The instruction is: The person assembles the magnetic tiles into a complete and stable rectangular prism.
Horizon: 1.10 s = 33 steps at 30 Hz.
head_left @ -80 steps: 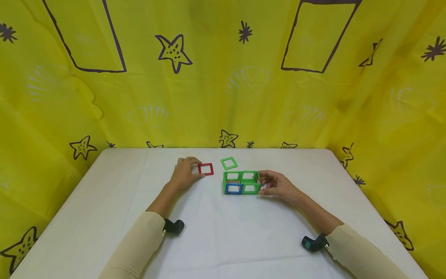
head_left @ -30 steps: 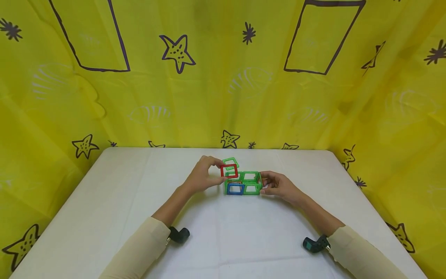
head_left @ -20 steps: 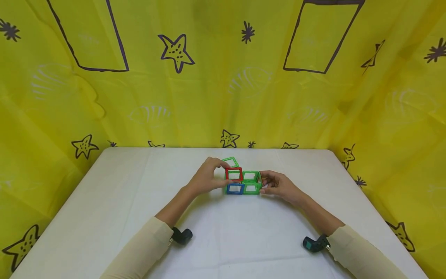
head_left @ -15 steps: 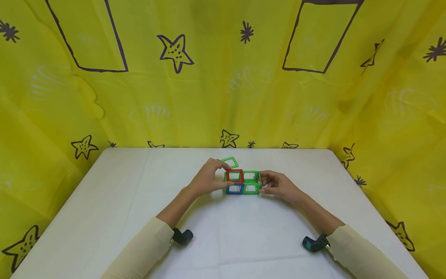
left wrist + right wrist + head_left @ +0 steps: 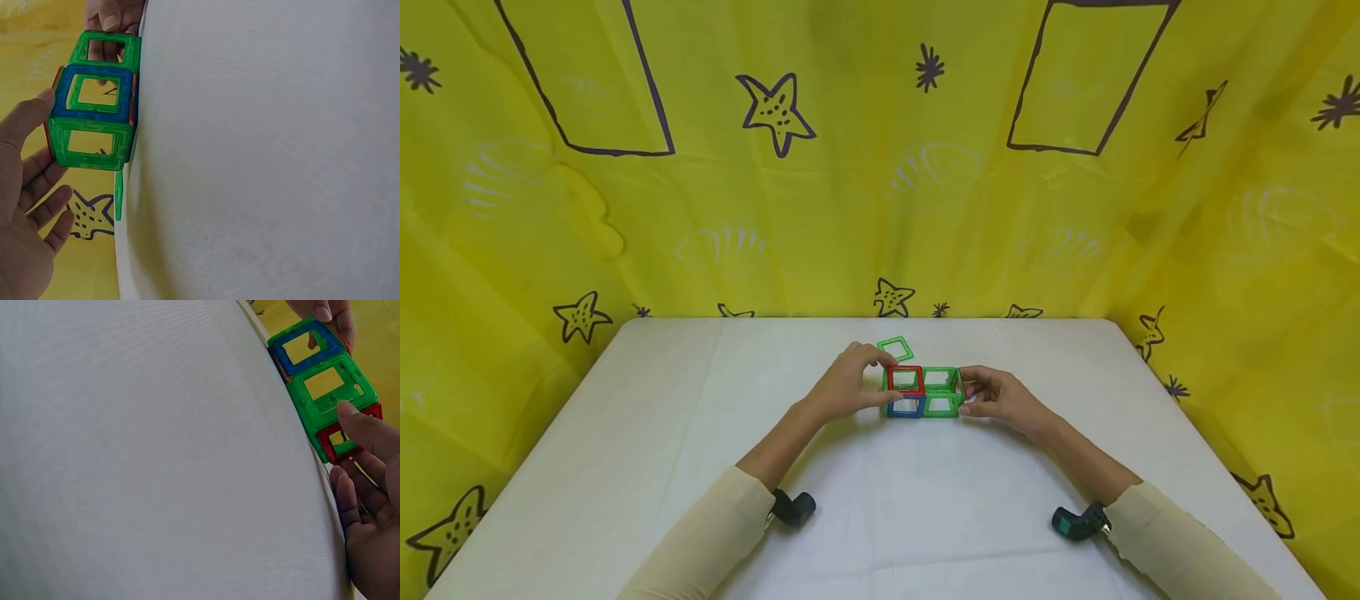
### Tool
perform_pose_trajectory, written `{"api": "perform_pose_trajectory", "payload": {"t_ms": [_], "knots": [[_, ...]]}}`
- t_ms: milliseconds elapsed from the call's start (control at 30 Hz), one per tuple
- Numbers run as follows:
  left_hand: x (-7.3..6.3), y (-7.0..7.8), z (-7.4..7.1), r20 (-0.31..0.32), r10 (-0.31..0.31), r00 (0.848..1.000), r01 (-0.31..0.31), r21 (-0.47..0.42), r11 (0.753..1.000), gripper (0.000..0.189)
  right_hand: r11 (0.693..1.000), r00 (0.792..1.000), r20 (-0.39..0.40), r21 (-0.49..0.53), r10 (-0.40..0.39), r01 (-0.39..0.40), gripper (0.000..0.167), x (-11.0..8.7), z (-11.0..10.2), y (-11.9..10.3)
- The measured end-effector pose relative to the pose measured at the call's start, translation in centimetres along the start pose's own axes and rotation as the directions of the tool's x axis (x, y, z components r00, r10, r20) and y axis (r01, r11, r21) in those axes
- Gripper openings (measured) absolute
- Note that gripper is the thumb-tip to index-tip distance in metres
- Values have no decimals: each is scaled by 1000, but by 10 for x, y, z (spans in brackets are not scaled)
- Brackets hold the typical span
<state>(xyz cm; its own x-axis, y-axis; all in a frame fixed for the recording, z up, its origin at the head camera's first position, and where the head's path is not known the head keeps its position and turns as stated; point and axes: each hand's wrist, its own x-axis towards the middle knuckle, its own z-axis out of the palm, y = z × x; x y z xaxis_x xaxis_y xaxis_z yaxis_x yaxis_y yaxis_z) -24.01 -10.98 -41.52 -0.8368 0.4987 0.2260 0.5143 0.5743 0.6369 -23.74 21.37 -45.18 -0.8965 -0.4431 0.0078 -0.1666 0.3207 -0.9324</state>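
A low two-section box of square magnetic tiles (image 5: 941,415) lies on the table, mostly green with a blue tile (image 5: 94,114) on the near side of its left section. My left hand (image 5: 846,385) pinches a red magnetic tile (image 5: 922,380) between thumb and fingers; it lies flat over the left section's top, lined up with the blue tile's upper edge. At the other end, my right hand (image 5: 1009,402) holds the box, thumb on the near green side (image 5: 312,400) and fingers around the red end tile (image 5: 322,440). The right section's top is uncovered.
One loose green tile (image 5: 895,340) lies flat behind the box, close to my left fingertips. A white cloth (image 5: 880,517) covers the table, and a yellow patterned curtain (image 5: 850,208) hangs around its back and sides.
My left hand has carried the red tile from the table at the left, rightward and down onto the box's left section. My right hand has stayed at the box's right end.
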Motion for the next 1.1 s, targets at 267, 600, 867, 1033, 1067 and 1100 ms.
{"api": "perform_pose_trajectory", "payload": {"t_ms": [267,600,867,1033,1067,1100], "knots": [[2,-2,0,5,-7,1000,7,-29,1000,49,1000,1000,-5,-1,8,-8,61,-1,0,-1],[6,-8,4,-145,-2,989,-14,-113,993,33,1000,1000,0,-10,-1,1,60,1,0,2],[11,-18,5,-287,-84,954,46,-138,989,31,1000,1000,5,-12,-5,6,60,0,0,2],[15,-29,6,-318,-150,936,104,-156,982,35,1000,1000,7,-3,-7,7,60,0,0,1],[15,-31,6,-319,-159,934,113,-160,981,36,1000,1000,7,-2,-6,6,60,0,-1,1],[16,-33,6,-320,-168,932,122,-160,980,36,1000,1000,6,-1,-5,5,60,0,-1,2]]}}
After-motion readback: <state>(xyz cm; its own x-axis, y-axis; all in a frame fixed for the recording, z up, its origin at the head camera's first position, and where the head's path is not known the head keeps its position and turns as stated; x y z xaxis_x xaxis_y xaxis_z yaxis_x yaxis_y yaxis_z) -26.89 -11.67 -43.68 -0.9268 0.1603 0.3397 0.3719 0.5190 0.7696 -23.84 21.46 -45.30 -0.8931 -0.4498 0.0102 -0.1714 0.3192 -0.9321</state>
